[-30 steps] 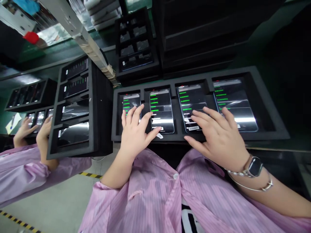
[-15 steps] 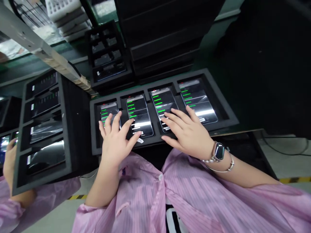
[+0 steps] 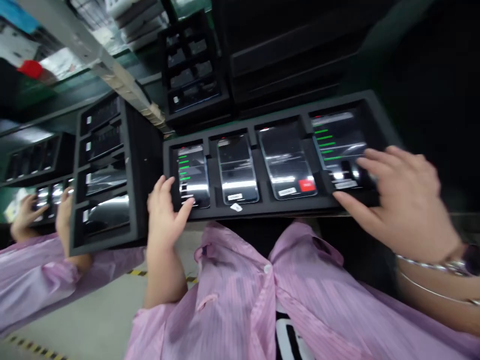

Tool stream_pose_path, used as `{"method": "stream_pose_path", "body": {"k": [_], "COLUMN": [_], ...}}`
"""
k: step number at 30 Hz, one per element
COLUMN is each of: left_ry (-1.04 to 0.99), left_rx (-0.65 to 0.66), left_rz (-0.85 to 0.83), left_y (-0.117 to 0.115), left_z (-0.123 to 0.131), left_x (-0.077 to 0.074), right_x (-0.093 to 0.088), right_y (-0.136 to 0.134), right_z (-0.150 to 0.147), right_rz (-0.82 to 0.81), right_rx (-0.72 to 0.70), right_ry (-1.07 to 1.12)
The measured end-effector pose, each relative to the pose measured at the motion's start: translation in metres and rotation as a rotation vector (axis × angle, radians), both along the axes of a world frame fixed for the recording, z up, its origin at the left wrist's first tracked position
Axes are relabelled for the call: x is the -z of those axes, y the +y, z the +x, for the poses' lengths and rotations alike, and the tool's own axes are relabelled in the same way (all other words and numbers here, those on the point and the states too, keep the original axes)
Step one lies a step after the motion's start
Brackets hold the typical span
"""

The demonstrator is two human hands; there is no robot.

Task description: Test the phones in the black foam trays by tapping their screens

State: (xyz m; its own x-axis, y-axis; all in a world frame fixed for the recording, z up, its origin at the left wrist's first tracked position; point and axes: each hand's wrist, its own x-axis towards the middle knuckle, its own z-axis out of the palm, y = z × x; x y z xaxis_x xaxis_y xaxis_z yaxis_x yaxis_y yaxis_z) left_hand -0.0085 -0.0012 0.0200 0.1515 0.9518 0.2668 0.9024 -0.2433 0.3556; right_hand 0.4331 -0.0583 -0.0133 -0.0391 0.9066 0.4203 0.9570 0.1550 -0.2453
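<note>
My left hand [image 3: 163, 215] rests at the front of a black foam tray [image 3: 277, 212], fingers apart, its fingertips by the lower edge of the leftmost phone [image 3: 191, 175]. Several phones lie in separate compartments. The two middle phones [image 3: 238, 170] [image 3: 287, 162] have dark, glossy screens, and the second of them carries a red label. Green text lines still glow on the rightmost phone [image 3: 337, 145]. Blurred by motion, my right hand [image 3: 397, 200] spreads over that phone's lower right corner, holding nothing. A watch and bangle sit on my right wrist.
To the left stands a second foam tray [image 3: 108, 170] holding phones. Beyond it, a co-worker's hands [image 3: 26, 212] work at another tray, beside a pink striped sleeve [image 3: 33, 270]. A stack of black trays [image 3: 191, 65] and a metal rail [image 3: 101, 60] lie behind.
Both hands have moved apart, off the middle phones. Those two screens have gone dark, and the green text on them has vanished. The view has shifted slightly.
</note>
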Motion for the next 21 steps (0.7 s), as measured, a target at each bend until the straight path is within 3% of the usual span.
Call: {"method": "stream_pose_path", "body": {"k": [5,13,21], "left_ry": [0.009,-0.053,-0.017], "left_rx": [-0.047,-0.049,-0.087], "left_rz": [-0.039,-0.034,-0.078], "left_y": [-0.004,-0.003,0.001], "left_z": [0.004,0.002,0.002], "left_x": [0.008,0.008,0.006], "right_x": [0.014,0.026,0.014], "right_y": [0.003,0.003,0.007], "right_z": [-0.003,0.010,-0.007], "right_rz": [0.139,0.266,0.141], "right_rx": [0.016,-0.103,0.022], "right_ry": [-0.044,-0.084,-0.103]}}
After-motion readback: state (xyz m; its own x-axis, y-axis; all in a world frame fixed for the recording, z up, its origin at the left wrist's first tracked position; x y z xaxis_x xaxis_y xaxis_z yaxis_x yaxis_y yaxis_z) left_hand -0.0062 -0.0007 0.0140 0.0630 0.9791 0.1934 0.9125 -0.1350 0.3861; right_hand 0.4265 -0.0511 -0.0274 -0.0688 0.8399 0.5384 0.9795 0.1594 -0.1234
